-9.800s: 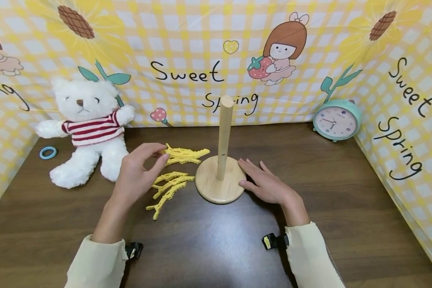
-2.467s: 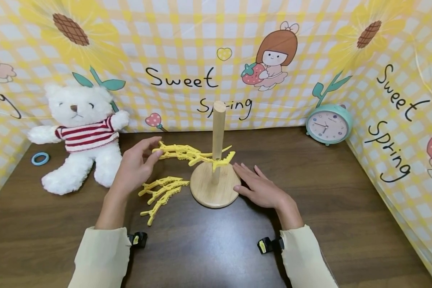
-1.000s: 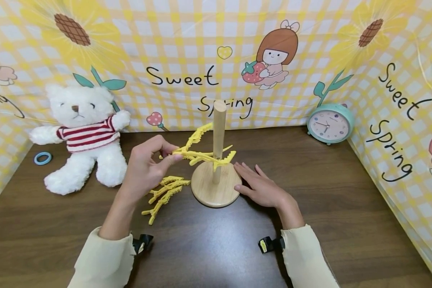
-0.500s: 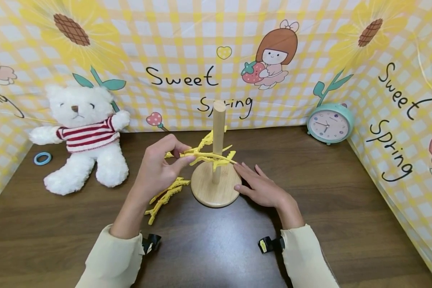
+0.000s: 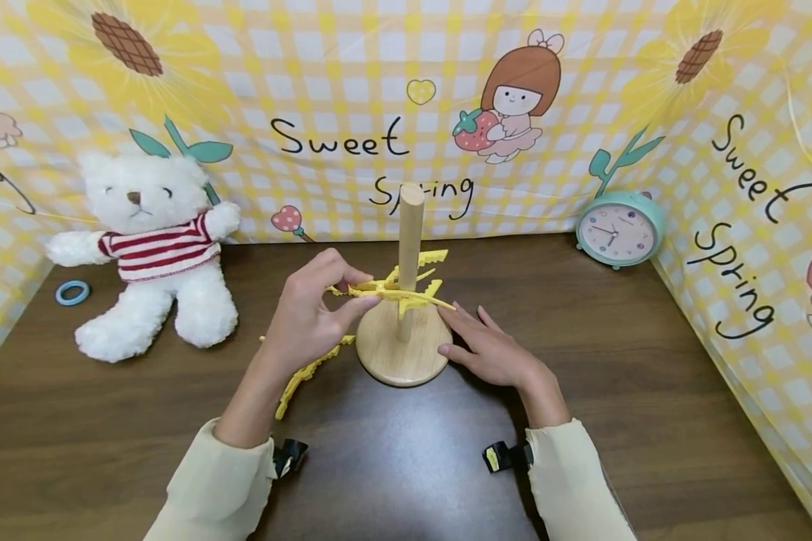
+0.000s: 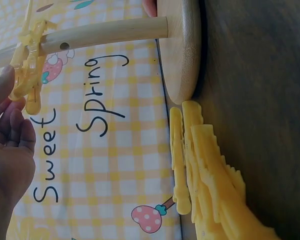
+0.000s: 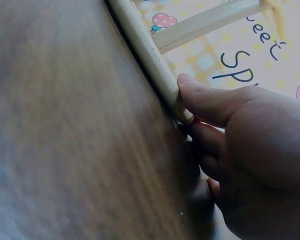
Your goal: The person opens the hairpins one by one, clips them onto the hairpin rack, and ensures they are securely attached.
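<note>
The left hand (image 5: 314, 304), at 10 o'clock of the wooden post (image 5: 411, 225), pinches the handle end of a yellow clip (image 5: 380, 287) between thumb and fingers (12 o'clock points away from the person). The clip's long axis runs roughly from 9 to 3 o'clock, across the post at mid-height. Its legs stand apart: one passes on the near side of the post, the other shows beyond it. The left hand is the nearer to this clip. The right hand (image 5: 483, 347), fingers extended and gripping no clip, touches the rim of the round base (image 5: 379, 359) at 3 o'clock. A second clip (image 5: 434, 288) is on the post. Loose clips (image 5: 307, 376) lie at 8 o'clock, partly hidden by the left forearm. Farther out sit a plush bear (image 5: 152, 252) at 10 o'clock and an alarm clock (image 5: 619, 229) at 2 o'clock.
</note>
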### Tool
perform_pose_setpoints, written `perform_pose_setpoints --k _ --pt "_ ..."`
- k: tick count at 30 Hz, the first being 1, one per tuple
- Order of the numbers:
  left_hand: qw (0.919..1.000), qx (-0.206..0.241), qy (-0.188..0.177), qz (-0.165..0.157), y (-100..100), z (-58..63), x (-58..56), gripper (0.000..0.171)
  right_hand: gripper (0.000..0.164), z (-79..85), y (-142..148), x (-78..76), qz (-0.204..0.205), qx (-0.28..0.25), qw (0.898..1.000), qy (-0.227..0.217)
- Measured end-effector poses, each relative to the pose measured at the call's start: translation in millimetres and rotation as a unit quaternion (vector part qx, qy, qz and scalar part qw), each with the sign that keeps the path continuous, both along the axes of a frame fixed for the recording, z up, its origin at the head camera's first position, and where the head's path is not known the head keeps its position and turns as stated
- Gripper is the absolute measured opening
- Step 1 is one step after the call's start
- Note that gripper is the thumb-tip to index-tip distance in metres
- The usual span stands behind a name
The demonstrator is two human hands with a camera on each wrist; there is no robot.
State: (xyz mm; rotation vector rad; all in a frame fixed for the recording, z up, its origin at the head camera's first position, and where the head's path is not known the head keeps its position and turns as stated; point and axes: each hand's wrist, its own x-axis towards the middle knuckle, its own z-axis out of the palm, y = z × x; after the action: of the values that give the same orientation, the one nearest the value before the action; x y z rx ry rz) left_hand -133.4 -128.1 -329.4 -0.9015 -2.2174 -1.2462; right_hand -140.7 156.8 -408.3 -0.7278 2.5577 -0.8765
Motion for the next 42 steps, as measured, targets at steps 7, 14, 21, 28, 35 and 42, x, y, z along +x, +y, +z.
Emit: perform_pose_setpoints --k 7,14,21,28,35,42 --pt "0.9999 -0.013 -0.007 0.005 -2.7 -0.3 -1.0 0.022 0.068 0.3 0.1 -0.7 -0.002 0.000 1.000 0.005" --pt "0.9995 -0.010 -0.030 -0.001 -5.7 -4.0 -1.4 0.024 0.069 0.4 0.6 -0.9 0.000 0.004 1.000 0.003" --pt "0.9997 0.002 -0.023 -0.012 -7.7 -9.4 -2.9 0.024 0.069 -0.5 0.1 -0.6 0.004 0.008 1.000 0.008" --pt "0.9995 -0.003 -0.028 -0.012 -8.4 -9.6 -1.6 0.023 0.068 -0.3 -0.7 0.0 0.005 0.005 1.000 0.008" --pt "0.9994 -0.007 -0.032 -0.014 -7.5 -9.4 -0.8 0.021 0.068 1.6 -1.5 1.7 0.002 0.003 1.000 0.007" --pt "0.9997 -0.017 -0.016 -0.011 -6.2 -9.5 -1.9 0.021 0.068 0.7 -1.0 1.2 0.002 0.004 1.000 0.005"
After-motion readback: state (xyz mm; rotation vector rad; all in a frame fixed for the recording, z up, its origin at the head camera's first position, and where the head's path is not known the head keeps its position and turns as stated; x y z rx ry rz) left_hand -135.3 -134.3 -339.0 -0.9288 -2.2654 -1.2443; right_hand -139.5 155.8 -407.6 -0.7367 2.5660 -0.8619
